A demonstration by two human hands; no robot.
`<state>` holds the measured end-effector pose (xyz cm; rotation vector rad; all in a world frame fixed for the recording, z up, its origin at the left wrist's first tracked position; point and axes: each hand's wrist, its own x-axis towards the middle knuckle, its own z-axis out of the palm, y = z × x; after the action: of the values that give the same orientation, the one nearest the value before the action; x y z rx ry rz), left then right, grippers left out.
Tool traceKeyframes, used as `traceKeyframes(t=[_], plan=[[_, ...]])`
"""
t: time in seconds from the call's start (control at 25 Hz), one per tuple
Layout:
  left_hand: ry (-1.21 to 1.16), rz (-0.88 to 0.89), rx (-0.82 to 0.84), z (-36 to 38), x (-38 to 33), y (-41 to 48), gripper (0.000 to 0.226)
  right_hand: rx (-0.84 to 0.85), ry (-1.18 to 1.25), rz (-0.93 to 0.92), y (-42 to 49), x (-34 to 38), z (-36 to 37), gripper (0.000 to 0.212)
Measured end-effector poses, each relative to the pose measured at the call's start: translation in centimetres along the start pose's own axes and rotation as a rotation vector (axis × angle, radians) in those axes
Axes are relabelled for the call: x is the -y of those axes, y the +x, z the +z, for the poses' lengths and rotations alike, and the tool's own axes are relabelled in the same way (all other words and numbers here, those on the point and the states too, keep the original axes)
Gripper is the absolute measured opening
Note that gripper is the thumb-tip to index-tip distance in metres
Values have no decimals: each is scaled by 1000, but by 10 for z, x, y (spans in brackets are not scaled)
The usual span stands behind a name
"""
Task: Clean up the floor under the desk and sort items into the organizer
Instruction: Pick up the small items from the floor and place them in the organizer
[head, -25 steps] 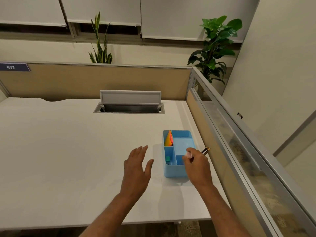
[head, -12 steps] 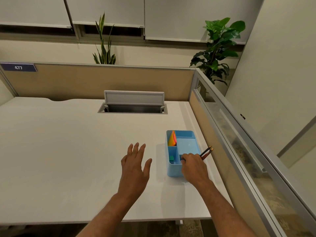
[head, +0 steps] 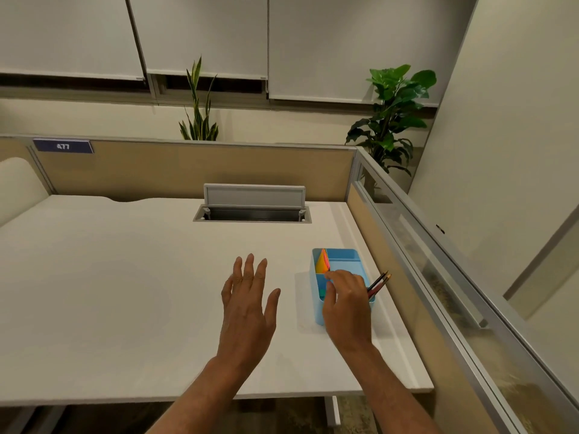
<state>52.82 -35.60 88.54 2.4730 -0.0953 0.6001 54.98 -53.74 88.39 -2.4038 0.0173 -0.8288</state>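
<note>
Blue organizer [head: 344,255] on desk [head: 125,277], right of frame centre, with orange notes [head: 322,264] upright in its far-left slot. Right hand [head: 346,303] over its near end, fingers curled round pencils [head: 379,281] that poke out right. Left hand [head: 247,302] spread, fingers straight, just left of organizer.

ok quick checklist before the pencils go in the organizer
1. Pencils gripped by right hand: ok, tips stick out past its right side.
2. Right hand over organizer: ok.
3. Room in the big compartment: cannot tell, the hand hides its near part.
4. Sticky notes out of the way: ok, standing in the far left slot.
5. Organizer flat on desk: ok.
6. Left hand clear: ok, open, apart from the organizer.
</note>
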Motion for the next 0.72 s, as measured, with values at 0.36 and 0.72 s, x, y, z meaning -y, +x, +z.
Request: traceKeyframes(t=[0.36,0.72], plan=[[45,204,-204,-170,-1,-70,69,-224,65,-143,-90,178,-68,40],[28,251,-319,-290,-15,-176,70,-265,95,-272,-181,291,-155,51]])
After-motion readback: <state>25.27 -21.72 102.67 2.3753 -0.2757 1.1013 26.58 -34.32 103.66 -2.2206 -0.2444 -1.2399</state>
